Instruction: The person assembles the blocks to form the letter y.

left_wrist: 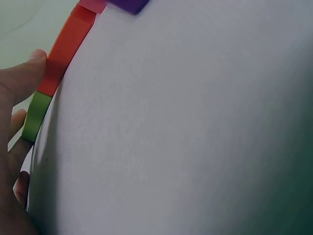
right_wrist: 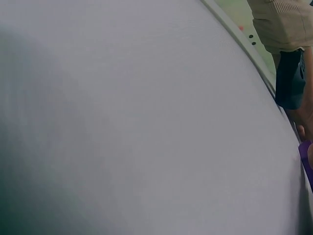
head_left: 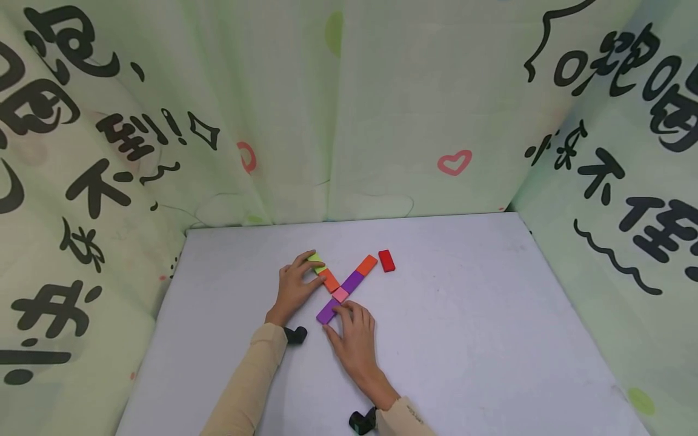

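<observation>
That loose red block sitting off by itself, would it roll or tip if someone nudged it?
Probably neither: the red block lies flat and low on the smooth table, so it would likely slide. It looks rigid, with straight edges, and is probably light, being small like the orange block beside it.

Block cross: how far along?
Done: one diagonal is laid, purple, pink, purple, orange. In hand: left hand presses the green and orange arm; right hand touches the lower purple. Left: red block lies apart.

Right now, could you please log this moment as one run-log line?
left hand: touches green block, orange block | right hand: touches purple block | red block: apart
</observation>
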Action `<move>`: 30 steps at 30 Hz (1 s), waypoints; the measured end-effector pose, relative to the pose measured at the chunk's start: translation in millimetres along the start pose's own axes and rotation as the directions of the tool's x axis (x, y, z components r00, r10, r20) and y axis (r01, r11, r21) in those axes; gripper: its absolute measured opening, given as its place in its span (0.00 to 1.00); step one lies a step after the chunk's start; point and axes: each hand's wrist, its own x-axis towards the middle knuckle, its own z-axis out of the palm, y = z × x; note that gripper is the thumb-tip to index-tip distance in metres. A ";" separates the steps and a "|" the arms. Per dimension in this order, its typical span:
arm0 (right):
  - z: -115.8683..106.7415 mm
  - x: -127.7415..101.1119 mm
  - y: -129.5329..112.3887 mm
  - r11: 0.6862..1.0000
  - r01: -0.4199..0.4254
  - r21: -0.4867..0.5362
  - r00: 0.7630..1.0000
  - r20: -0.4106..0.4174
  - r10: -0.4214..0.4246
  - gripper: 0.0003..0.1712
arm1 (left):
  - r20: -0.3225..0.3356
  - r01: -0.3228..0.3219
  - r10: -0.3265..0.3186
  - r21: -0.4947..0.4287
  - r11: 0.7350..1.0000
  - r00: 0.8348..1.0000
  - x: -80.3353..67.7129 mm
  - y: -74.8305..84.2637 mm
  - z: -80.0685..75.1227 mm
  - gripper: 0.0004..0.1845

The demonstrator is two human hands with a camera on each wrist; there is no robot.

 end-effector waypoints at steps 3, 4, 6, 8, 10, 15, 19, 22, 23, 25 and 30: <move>0.5 2.3 -0.2 1.000 0.000 -0.009 1.000 0.003 0.000 0.27 | 0.001 0.004 -0.004 0.006 1.000 1.000 0.1 -0.8 0.8 0.18; 0.7 2.9 -0.3 1.000 0.000 -0.012 1.000 0.003 0.000 0.27 | 0.001 0.005 -0.005 0.006 1.000 1.000 -0.1 -0.5 0.8 0.18; 0.9 3.9 -0.5 1.000 -0.002 -0.016 1.000 0.002 0.002 0.27 | -0.001 0.006 -0.005 0.009 1.000 1.000 -0.3 0.1 0.8 0.18; 1.0 4.7 -0.7 1.000 -0.003 -0.019 1.000 0.000 0.003 0.27 | -0.003 0.005 -0.005 0.008 1.000 1.000 -0.5 0.8 0.7 0.18; 1.2 5.1 -0.8 1.000 -0.006 -0.021 1.000 0.000 0.006 0.27 | -0.005 0.006 -0.006 0.008 1.000 1.000 -0.6 1.3 0.4 0.18; 2.1 6.0 -0.8 1.000 -0.008 -0.030 1.000 -0.006 0.008 0.27 | 0.001 0.012 -0.012 0.008 1.000 1.000 -0.2 1.7 0.0 0.18; 2.9 6.4 -1.1 0.999 -0.007 -0.032 1.000 -0.012 0.006 0.27 | 0.006 0.024 -0.024 0.009 1.000 1.000 -0.3 1.6 0.0 0.18; 3.3 6.5 -1.4 0.999 -0.005 -0.032 1.000 -0.019 0.005 0.27 | 0.004 0.025 -0.025 0.013 1.000 1.000 -0.4 1.2 0.6 0.18; 3.3 6.5 -1.5 0.999 -0.005 -0.032 1.000 -0.021 0.004 0.27 | 0.003 0.025 -0.025 0.012 1.000 1.000 -0.4 1.0 0.8 0.18; 3.2 6.6 -1.6 0.999 -0.003 -0.034 1.000 -0.026 0.002 0.28 | 0.001 0.022 -0.022 0.011 1.000 1.000 -0.2 0.9 1.2 0.18; 2.3 6.7 -0.4 1.000 -0.010 0.005 0.999 -0.032 0.010 0.27 | -0.006 0.012 -0.012 0.002 1.000 1.000 -0.2 0.9 1.2 0.18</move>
